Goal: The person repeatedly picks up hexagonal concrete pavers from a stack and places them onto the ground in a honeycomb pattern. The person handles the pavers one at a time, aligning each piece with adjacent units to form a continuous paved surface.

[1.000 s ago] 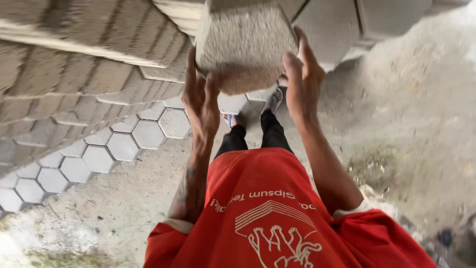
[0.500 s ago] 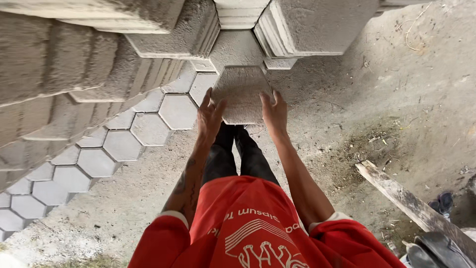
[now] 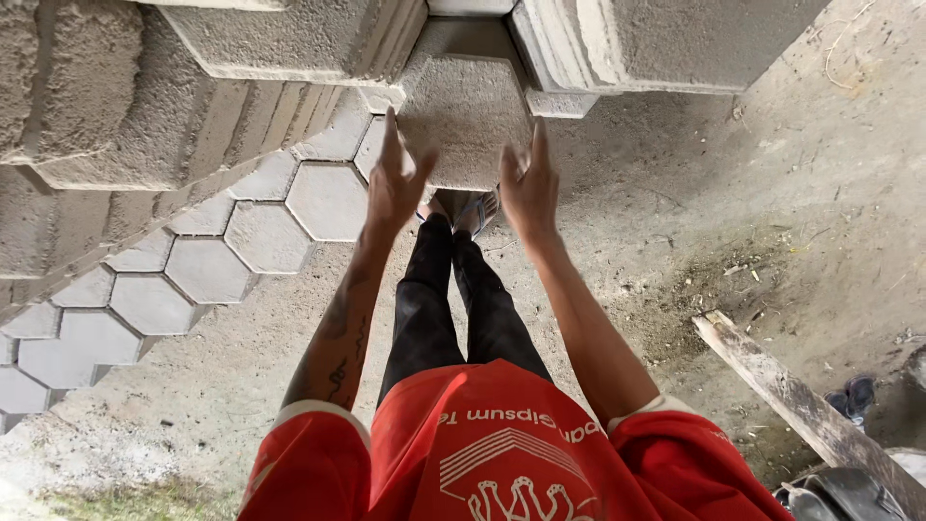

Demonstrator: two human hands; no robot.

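Pressing apparently open-fingered, both hands steady a grey hexagonal paving block between stacked blocks.

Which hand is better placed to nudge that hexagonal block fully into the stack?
Probably the right hand: it lies against the hexagonal block. The left hand sits at its left edge, fingers spread.

Dusty concrete floor bears hexagonal pavers; wooden plank.
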